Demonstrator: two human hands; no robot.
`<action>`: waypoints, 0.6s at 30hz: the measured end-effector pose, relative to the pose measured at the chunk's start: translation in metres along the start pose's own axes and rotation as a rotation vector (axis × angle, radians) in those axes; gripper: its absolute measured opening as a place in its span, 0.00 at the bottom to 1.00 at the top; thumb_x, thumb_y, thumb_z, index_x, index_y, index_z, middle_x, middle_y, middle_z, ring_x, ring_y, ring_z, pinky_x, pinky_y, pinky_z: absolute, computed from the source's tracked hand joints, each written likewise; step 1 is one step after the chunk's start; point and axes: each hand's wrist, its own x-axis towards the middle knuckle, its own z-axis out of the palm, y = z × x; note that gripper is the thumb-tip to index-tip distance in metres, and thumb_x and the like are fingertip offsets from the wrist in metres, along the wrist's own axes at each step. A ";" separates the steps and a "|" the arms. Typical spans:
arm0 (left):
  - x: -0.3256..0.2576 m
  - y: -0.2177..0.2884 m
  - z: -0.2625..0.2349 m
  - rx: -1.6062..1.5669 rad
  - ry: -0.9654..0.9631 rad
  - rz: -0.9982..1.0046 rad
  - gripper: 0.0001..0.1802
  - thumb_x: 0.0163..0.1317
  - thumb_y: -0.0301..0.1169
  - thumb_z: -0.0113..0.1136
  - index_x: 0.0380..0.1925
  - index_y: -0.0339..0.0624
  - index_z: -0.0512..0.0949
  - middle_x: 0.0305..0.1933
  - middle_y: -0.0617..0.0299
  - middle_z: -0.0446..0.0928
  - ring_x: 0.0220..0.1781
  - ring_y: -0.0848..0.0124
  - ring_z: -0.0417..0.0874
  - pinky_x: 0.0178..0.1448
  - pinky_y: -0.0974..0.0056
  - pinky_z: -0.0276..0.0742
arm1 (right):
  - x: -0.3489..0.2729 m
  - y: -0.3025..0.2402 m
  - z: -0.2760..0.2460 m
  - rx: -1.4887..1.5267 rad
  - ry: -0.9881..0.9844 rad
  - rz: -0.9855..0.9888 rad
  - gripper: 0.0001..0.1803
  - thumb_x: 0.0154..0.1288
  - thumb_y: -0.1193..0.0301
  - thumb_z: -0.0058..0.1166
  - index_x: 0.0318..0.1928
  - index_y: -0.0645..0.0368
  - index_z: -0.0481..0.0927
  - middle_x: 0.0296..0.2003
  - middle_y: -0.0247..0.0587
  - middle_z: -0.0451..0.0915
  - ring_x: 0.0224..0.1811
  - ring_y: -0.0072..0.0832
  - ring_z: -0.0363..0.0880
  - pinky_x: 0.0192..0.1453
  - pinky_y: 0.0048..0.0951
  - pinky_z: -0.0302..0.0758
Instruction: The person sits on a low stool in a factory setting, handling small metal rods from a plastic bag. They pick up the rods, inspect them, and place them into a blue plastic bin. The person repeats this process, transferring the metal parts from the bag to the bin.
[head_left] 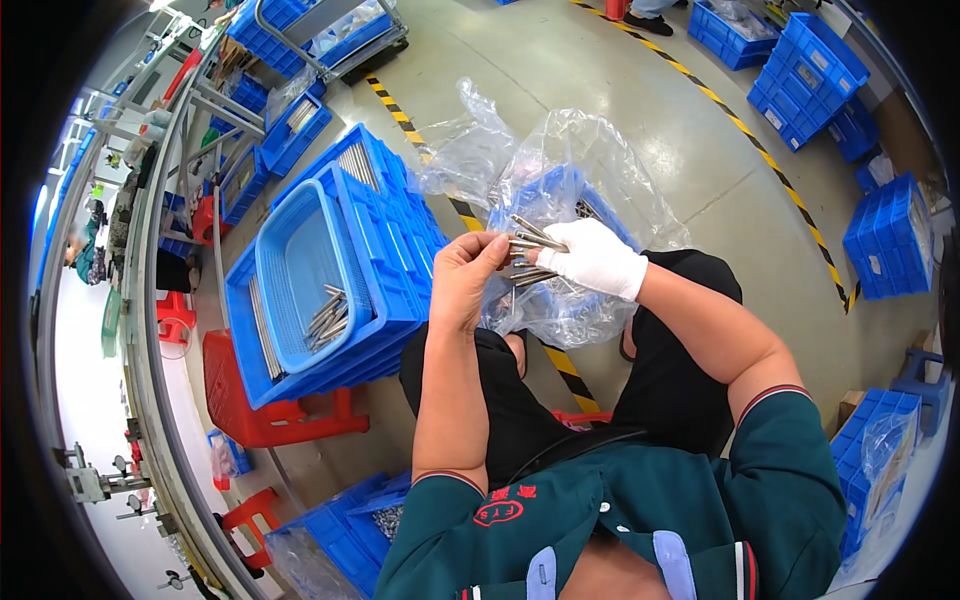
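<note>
My right hand (pixel 598 259), in a white glove, is closed round several slim metal rods (pixel 537 236) that fan out toward the left. Bare fingers of my left hand (pixel 468 272) pinch at the ends of these rods, thumb and forefinger together. Below both hands is a blue crate (pixel 622 232) lined with a clear plastic bag (pixel 640 170), with more metal parts inside. To the left, a light-blue mesh basket (pixel 297 262) holds a small heap of similar rods (pixel 328 318). It rests on a blue crate (pixel 238 290) that has long rods along its side.
A red stool (pixel 235 375) stands beside the stacked crates on the left. Blue crates (pixel 808 80) are piled at the far right, and a wheeled cart (pixel 350 50) is at the back. Yellow-black floor tape (pixel 760 150) crosses the floor. A metal workbench rail (pixel 150 300) runs along the left.
</note>
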 end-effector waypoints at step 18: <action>0.001 -0.006 0.003 0.028 0.001 -0.007 0.09 0.59 0.29 0.64 0.34 0.32 0.80 0.31 0.58 0.82 0.32 0.74 0.79 0.41 0.69 0.72 | -0.002 -0.002 0.003 -0.080 0.001 0.040 0.23 0.65 0.49 0.48 0.31 0.59 0.77 0.26 0.51 0.78 0.32 0.48 0.78 0.37 0.41 0.71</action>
